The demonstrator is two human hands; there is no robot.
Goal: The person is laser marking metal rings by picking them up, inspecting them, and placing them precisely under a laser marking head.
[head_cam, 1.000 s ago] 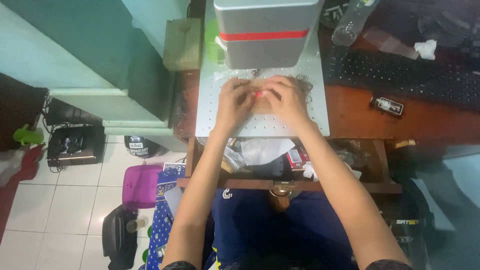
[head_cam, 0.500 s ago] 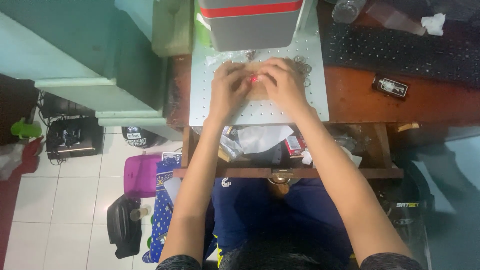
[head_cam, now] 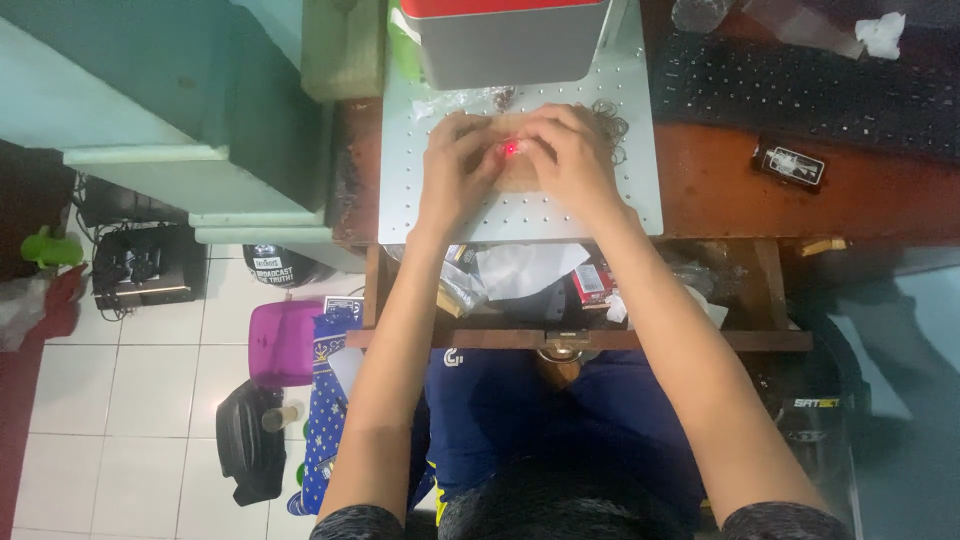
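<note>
dark brown wooden desk (head_cam: 720, 190) fills the upper right, its open drawer (head_cam: 600, 340) below stuffed with papers and small packets. pale green cabinet (head_cam: 200, 110) at upper left, white tiled floor (head_cam: 120, 400) beneath it. flat silver perforated metal plate (head_cam: 420, 200) lies on the desk, grey box-shaped machine head with a red band (head_cam: 510, 40) hanging over its far edge. black keyboard (head_cam: 810, 90) right of the plate, well apart from the hands. purple plastic container (head_cam: 285, 340) and black bag (head_cam: 245, 440) sit on the floor at left. left hand (head_cam: 460, 165) and right hand (head_cam: 570, 155) rest on the plate, fingertips meeting over a small flat tan piece (head_cam: 515, 178) at the plate's middle; both hands narrow, fingers curled and pressing the piece from either side. small red light spot (head_cam: 511, 149) glows between the fingertips, on or just above the piece. thin metal wire rings (head_cam: 608, 122) lie just beside the right hand. small black rectangular device (head_cam: 790, 163) lies on the desk near the keyboard.
</note>
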